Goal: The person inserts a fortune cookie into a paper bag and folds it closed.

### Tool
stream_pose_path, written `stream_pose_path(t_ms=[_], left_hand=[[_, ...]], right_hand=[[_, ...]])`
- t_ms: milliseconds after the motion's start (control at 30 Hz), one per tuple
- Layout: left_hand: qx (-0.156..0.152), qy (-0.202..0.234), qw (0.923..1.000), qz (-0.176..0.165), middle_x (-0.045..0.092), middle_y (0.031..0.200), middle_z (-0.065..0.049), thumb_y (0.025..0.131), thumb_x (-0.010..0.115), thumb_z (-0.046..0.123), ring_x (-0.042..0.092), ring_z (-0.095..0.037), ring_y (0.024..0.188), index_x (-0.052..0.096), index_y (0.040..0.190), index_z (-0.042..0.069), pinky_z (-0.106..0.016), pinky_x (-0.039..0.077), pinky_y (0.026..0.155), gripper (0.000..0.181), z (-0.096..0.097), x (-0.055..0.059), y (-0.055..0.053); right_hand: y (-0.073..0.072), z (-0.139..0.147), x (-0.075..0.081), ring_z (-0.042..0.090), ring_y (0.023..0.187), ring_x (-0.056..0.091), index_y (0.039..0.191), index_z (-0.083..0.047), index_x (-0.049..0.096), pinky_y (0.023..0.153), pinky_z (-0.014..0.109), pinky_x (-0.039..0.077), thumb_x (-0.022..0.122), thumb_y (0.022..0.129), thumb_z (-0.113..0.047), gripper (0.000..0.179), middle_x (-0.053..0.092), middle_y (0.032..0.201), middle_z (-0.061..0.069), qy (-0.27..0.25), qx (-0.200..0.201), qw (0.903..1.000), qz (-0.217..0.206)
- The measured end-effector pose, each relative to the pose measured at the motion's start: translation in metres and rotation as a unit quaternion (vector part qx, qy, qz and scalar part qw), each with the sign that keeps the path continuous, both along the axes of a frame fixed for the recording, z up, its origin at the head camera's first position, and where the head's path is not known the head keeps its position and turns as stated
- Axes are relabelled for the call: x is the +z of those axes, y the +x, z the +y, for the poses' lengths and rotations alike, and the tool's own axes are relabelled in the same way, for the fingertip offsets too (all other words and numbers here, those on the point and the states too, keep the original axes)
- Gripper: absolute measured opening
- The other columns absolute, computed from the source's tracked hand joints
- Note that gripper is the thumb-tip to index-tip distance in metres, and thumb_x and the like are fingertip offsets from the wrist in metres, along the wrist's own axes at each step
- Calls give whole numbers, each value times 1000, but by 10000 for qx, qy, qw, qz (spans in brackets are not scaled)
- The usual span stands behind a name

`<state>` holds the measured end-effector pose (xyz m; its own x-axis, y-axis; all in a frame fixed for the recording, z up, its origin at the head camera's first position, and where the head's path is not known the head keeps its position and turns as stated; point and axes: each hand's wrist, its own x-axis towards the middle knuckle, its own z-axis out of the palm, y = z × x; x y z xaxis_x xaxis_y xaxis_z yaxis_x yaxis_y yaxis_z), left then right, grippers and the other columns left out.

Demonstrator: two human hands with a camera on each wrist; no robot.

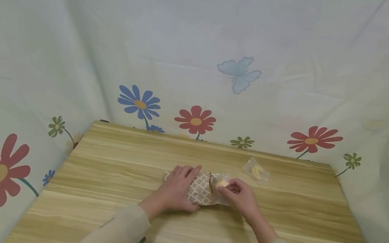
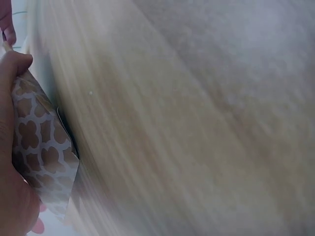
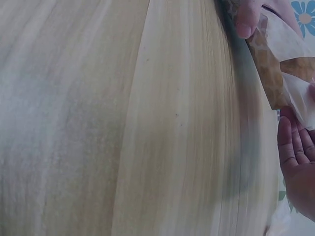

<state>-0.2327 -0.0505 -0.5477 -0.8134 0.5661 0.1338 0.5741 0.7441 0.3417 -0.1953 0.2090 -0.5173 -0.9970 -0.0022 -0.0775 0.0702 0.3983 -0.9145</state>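
Fingers (image 1: pixel 223 190) on one packet (image 1: pixel 222 184), another (image 1: pixel 256 171) apart.

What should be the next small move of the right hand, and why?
Probably push the clear packet deeper into the patterned paper bag. The right hand pinches it at the bag's mouth, only partly inside, while the left hand holds the bag down on the table.

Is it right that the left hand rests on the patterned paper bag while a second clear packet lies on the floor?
Not quite. The left hand does rest on the patterned paper bag, but the second clear packet lies on the wooden table, as the head view shows.
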Motion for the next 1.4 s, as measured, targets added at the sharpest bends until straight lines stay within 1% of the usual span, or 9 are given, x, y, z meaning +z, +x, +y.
stream_pose_path(t_ms=[100, 300, 500, 600, 833, 1133, 1233, 1400], left_hand=[[-22, 3, 10000, 15, 45, 155, -12, 72, 84, 68, 43, -32, 144, 22, 170, 15, -57, 24, 128, 128, 1, 0, 1], [22, -14, 10000, -3, 44, 155, -11, 72, 84, 68, 43, -31, 144, 21, 171, 17, -57, 22, 129, 128, 3, 1, 3], [43, 53, 10000, 3, 45, 155, -12, 73, 85, 67, 43, -31, 144, 23, 171, 17, -57, 21, 129, 126, 4, 2, 4], [74, 92, 9999, -16, 45, 155, -11, 73, 85, 66, 42, -31, 145, 23, 171, 18, -56, 19, 129, 126, 4, 2, 4], [89, 75, 9999, 40, 45, 155, -11, 73, 85, 66, 43, -31, 144, 23, 171, 18, -56, 19, 129, 125, 4, 0, 4], [-40, 149, 9998, 161, 46, 152, -10, 73, 86, 65, 44, -30, 143, 25, 170, 18, -57, 21, 129, 125, 3, -1, 4], [-55, 166, 9997, 154, 45, 152, -10, 73, 85, 66, 44, -30, 143, 24, 170, 19, -56, 21, 129, 124, 3, -2, 5], [-78, 270, 9995, 156, 45, 153, -10, 73, 84, 67, 43, -29, 143, 23, 171, 20, -56, 19, 130, 124, 4, -2, 5]], right_hand=[[-1, -2, 0, 12, 86, 69, 102, -3, 71, 73, 23, 57, 84, 94, -22, 24, 75, 94, 6, 19, -60, 10000, 3], [-3, -4, -1, 13, 90, 71, 102, -1, 70, 75, 22, 57, 83, 95, -22, 26, 76, 98, 9, -13, -99, 9998, 163], [-4, -5, -2, 16, 94, 73, 102, -3, 70, 78, 24, 58, 84, 95, -24, 26, 77, 99, 9, 79, -151, 9997, 185], [-5, -6, -3, 17, 94, 74, 102, -4, 71, 78, 25, 59, 84, 95, -24, 24, 77, 99, 8, 124, -118, 9997, 169], [-5, -8, -2, 14, 89, 72, 99, -5, 72, 74, 23, 57, 84, 94, -22, 21, 77, 95, 5, 162, 91, 9997, 181], [-1, -7, 1, 14, 87, 71, 99, -3, 72, 73, 24, 58, 83, 95, -19, 19, 76, 95, 6, 157, 372, 9988, 267], [-2, -8, 0, 14, 89, 72, 98, -4, 72, 74, 24, 58, 82, 96, -19, 18, 76, 97, 6, 253, 380, 9986, 277], [-5, -9, -1, 17, 94, 75, 97, -7, 74, 77, 24, 59, 82, 96, -20, 15, 78, 100, 5, 361, 284, 9985, 306]])
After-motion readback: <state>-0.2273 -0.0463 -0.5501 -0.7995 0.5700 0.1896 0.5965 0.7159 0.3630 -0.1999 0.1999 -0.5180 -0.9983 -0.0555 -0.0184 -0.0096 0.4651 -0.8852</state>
